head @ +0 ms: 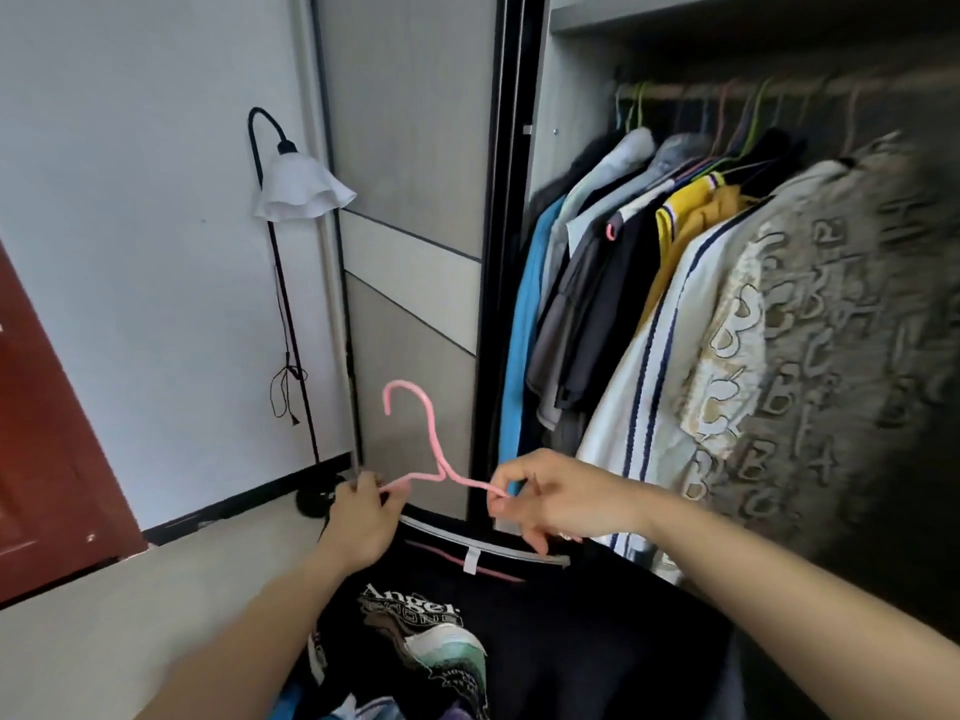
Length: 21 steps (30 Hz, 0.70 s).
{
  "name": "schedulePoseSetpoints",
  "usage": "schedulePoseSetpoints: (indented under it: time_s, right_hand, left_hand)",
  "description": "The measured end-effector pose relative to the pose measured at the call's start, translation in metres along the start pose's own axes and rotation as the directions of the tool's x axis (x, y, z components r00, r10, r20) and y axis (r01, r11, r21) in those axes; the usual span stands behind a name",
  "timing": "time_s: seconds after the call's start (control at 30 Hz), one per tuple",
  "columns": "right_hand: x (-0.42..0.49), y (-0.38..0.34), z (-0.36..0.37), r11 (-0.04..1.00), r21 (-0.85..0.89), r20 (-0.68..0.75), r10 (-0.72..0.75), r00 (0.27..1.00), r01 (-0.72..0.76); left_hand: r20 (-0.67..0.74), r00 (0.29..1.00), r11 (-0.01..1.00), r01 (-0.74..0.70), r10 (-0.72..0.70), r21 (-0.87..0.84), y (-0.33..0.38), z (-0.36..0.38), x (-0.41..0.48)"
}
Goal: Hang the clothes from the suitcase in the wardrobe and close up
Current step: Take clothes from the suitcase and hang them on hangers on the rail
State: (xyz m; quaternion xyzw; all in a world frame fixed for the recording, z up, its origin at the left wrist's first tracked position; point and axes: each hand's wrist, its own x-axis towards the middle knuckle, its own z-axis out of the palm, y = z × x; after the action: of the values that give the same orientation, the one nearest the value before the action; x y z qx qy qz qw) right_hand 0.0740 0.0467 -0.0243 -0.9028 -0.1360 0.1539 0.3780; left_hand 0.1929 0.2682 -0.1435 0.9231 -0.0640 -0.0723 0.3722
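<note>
A home bedroom: open wardrobe (566,148) of clothes (675,283), floor lamp (298,189)

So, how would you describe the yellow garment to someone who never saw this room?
Look inside the open wardrobe, along its hanging rail. Between a black top and a white navy-striped shirt hangs the yellow garment, the only yellow one there.

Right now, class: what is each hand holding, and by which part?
Both hold the pink hanger that carries the black T-shirt: the left hand grips its left shoulder end, the right hand pinches its right arm.
</note>
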Motion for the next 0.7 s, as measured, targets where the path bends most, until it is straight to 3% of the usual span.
schedulePoseSetpoints:
  time_s: [0.17,0.23,0.37,0.47,0.57,0.63,0.7]
  right_hand:
    - [-0.064,0.013,0.001,0.983,0.132,-0.014,0.128,0.992,-0.125]
    - [-0.091,0.016,-0.002,0.945,0.263,-0.042,0.211,0.977,-0.193]
    - [-0.14,0.016,-0.022,0.9,0.409,-0.274,0.282,0.919,-0.154]
    - [-0.175,0.009,-0.043,0.893,0.447,-0.506,0.306,0.806,-0.058]
    - [-0.2,0.004,-0.065,0.841,0.54,-0.644,0.393,0.656,0.027]
    - [-0.209,0.002,-0.081,0.802,0.592,-0.699,0.461,0.547,0.08]
    - [-0.212,0.001,-0.1,0.789,0.605,-0.747,0.516,0.419,0.106]
  left_hand:
    - [0.377,0.916,0.974,-0.195,0.14,0.112,0.06,0.043,-0.012]
    - [0.472,0.856,0.962,-0.268,0.211,0.057,0.09,0.065,-0.014]
    - [0.549,0.788,0.952,-0.3,0.279,-0.052,0.156,0.108,-0.025]
    - [0.665,0.642,0.915,-0.362,0.382,-0.176,0.215,0.123,-0.046]
    - [0.715,0.499,0.864,-0.388,0.49,-0.321,0.258,0.13,-0.058]
    - [0.697,0.433,0.811,-0.425,0.571,-0.401,0.282,0.13,-0.069]
    - [0.623,0.416,0.731,-0.538,0.663,-0.419,0.304,0.127,-0.078]
